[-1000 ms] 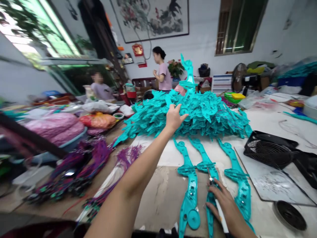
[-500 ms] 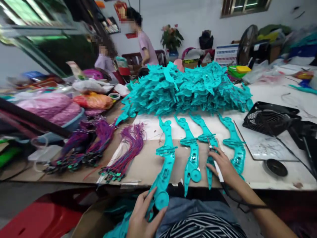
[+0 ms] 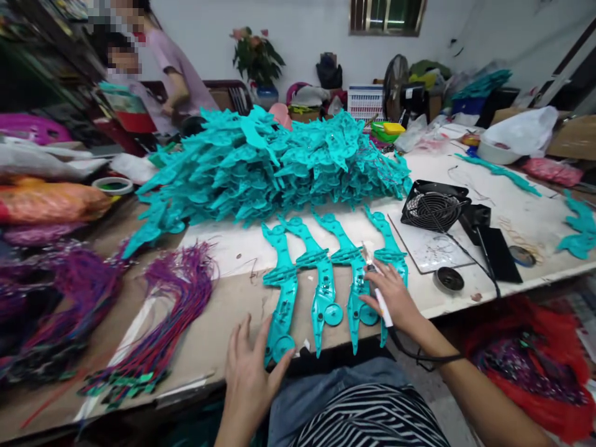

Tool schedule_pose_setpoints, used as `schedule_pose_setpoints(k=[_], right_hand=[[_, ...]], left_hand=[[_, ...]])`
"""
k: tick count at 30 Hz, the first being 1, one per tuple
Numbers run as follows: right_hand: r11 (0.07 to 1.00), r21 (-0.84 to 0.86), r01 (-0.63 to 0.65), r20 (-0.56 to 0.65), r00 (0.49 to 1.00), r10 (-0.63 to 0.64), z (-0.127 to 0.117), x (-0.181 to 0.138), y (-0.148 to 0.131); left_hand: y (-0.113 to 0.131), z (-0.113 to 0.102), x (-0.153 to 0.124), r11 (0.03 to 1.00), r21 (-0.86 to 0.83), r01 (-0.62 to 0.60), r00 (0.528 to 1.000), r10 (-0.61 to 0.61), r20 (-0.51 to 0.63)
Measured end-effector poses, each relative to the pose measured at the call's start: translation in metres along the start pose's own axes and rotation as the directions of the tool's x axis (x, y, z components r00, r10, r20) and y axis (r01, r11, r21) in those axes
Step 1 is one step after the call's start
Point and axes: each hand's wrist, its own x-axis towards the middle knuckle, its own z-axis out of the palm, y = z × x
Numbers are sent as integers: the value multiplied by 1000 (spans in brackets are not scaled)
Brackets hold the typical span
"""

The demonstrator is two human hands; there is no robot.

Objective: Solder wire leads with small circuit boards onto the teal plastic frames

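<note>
Several long teal plastic parts lie side by side at the table's near edge. My left hand [image 3: 249, 366] is open, fingers spread, resting beside the round lower end of the leftmost teal part [image 3: 282, 292]. My right hand [image 3: 393, 298] is closed round a soldering iron [image 3: 379, 298] with a white handle, its tip pointing up over the third teal part [image 3: 357, 279]. A black cord runs from the iron under my wrist. Behind the row rises a big heap of the same teal parts [image 3: 274, 164].
Bundles of purple and red wires [image 3: 172, 304] lie at the left. A black fan [image 3: 433, 208], a white tile [image 3: 428, 248] and a small round black dish [image 3: 449, 279] sit at the right. Two people are at the far left back. Bags cover the left table.
My left hand reached to the heap, brought a teal part down and laid it at the left of the row, then opened. My right hand kept the iron. The view swung right.
</note>
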Motion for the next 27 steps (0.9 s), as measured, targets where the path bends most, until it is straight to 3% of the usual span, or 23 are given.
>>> schedule_pose_setpoints(k=[3,6,12,16,20,23,27], right_hand=[[997,-49,-67,44,997,69,-5,-7,19],[996,-54,-72,114,990,78,-4,-13,25],[999,-54,-3,-11,1000,2,-1,-7,9],[997,3,77,103,992,-77,1,4,-4],[997,6,83,84,993,-83,3,-3,-15],[999,20,47,62,997,-48,6,-14,-22],[997,59,-48,49,998,45,9,-14,-30]], left_hand=[[8,2,-1,987,-110,-117,990,125,65],[14,7,-7,981,-170,-95,992,107,62],[24,22,4,990,-137,42,998,-49,-50],[30,27,21,990,-142,6,998,-14,-58],[32,21,19,988,-143,-60,998,62,10],[34,15,14,981,-157,-110,992,119,48],[43,14,25,989,-108,-102,994,105,17]])
